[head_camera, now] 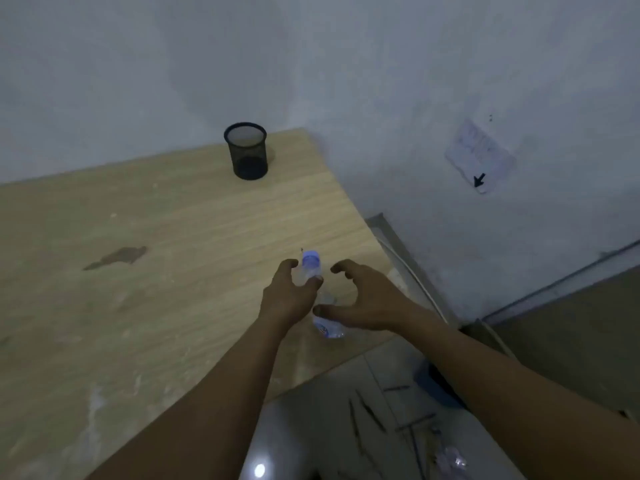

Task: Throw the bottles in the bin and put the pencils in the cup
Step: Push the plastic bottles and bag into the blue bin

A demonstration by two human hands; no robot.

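Observation:
A clear plastic bottle (311, 268) with a blue cap lies near the right edge of the wooden table (156, 254). My left hand (289, 299) is closed around its upper part, just below the cap. My right hand (370, 303) hovers over the lower part with fingers spread and curled, its thumb close to the label. A black mesh cup (246, 152) stands at the table's far edge, well beyond both hands. Several pencils (372, 412) lie scattered on the floor below the table. A blue bin (434, 388) shows partly behind my right forearm.
A crumpled clear bottle (450, 459), blurred, lies on the floor at the bottom right. A wall runs close behind and to the right of the table, with a paper note (479, 155) stuck on it. A dark stain (117, 258) marks the tabletop.

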